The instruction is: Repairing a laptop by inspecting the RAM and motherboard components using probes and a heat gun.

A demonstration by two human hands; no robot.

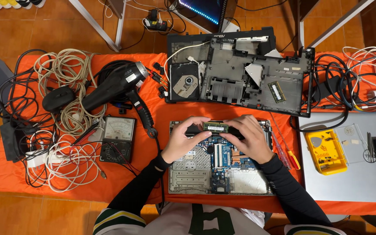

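Observation:
A small green memory module (216, 127) is pinched at its ends between my left hand (182, 140) and my right hand (247, 138). Both hands hover over an opened laptop base (188, 178) with its blue circuit board (223, 157) exposed, lying on an orange cloth (153, 174). My thumbs and forefingers close on the module; the remaining fingers curl loosely. Black sleeves cover both forearms.
A stripped black laptop shell (240, 74) with an optical drive (185, 82) lies behind. To the left are a black heat gun (118, 85), an analogue multimeter (118, 138), a mouse (58, 98) and tangled cables (66, 87). Red-handled screwdrivers (289, 154), a yellow box (326, 151) and a grey laptop lid (349, 182) are on the right.

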